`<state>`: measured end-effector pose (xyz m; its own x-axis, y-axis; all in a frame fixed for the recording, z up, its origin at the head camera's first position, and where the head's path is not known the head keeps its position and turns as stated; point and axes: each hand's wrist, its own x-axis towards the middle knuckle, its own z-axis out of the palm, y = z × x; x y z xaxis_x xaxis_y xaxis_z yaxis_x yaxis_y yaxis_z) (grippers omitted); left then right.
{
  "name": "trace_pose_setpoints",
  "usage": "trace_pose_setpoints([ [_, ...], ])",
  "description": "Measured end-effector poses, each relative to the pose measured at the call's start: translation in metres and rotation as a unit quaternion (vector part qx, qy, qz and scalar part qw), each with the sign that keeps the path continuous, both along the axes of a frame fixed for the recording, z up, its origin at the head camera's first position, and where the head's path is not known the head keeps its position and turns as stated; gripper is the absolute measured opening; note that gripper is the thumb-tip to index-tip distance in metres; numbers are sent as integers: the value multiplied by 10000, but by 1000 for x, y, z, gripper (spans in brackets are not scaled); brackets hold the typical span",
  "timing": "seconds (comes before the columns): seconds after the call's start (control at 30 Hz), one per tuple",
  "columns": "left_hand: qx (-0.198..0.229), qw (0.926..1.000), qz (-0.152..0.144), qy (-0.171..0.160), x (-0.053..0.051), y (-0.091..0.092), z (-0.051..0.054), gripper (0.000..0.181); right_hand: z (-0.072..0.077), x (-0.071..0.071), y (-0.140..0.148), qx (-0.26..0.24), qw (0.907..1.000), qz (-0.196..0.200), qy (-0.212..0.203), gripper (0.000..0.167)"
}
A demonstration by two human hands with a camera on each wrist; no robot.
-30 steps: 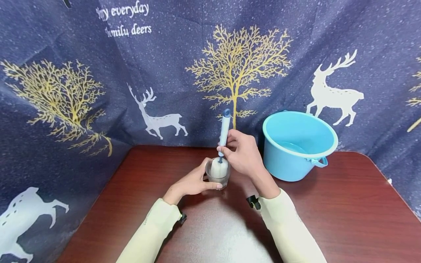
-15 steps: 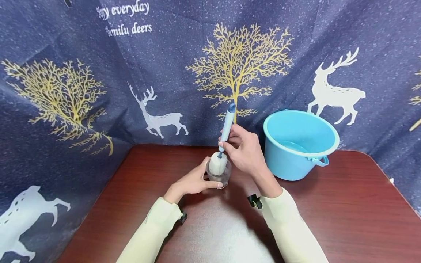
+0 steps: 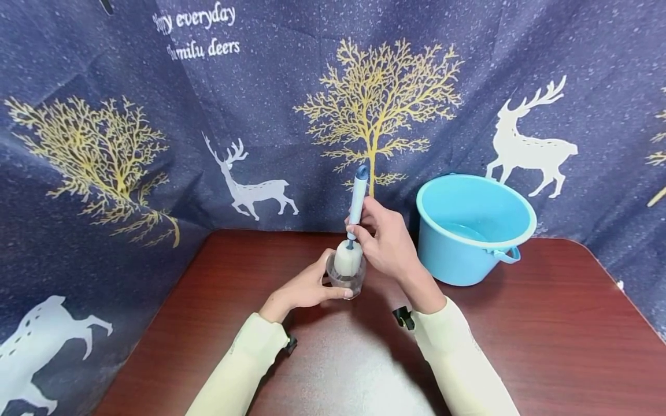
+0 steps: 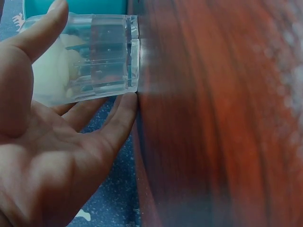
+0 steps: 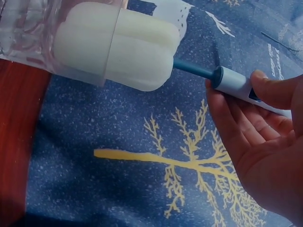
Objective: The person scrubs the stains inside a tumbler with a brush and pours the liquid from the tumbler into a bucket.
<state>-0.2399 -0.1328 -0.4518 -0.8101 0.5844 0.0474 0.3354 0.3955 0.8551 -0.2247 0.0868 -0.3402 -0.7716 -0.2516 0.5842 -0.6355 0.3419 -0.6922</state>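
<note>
A clear cup [image 3: 346,284] stands upright on the table, and my left hand [image 3: 307,286] curls around its side; the left wrist view shows the thumb and fingers about the cup [image 4: 109,56]. My right hand [image 3: 387,240] pinches the pale blue handle [image 3: 357,202] of a sponge brush. The brush's white sponge head [image 5: 142,47] is partly inside the cup, its outer end sticking out past the rim. In the right wrist view, thumb and fingers of the right hand [image 5: 265,118] hold the handle near the blue stem.
A light blue bucket [image 3: 458,260] with a handle stands at the back right of the reddish-brown table [image 3: 562,323]. Behind the table hangs a dark blue cloth [image 3: 260,115] with printed deer, trees and lettering.
My right hand and the brush have risen slightly over the last second, so more sponge shows above the rim. The handle leaned right, then came back more upright. The left hand stays around the cup.
</note>
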Motion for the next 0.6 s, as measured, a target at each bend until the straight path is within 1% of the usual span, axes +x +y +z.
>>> trace_pose_setpoints([
  [0.23, -97, 9999, 48, -7, 0, 0, 1, 73, 3, 2, 0, 284, 9996, -87, -6, 16],
  [0.37, -42, 10000, 5, 5, 0, 1, 1, 73, 6, 4, -1, 468, 9988, -170, 39, 15],
  [0.6, 23, 9998, 26, -172, 1, 2, 0, 75, 8, 8, 0, 771, 9960, -448, 101, 15],
])
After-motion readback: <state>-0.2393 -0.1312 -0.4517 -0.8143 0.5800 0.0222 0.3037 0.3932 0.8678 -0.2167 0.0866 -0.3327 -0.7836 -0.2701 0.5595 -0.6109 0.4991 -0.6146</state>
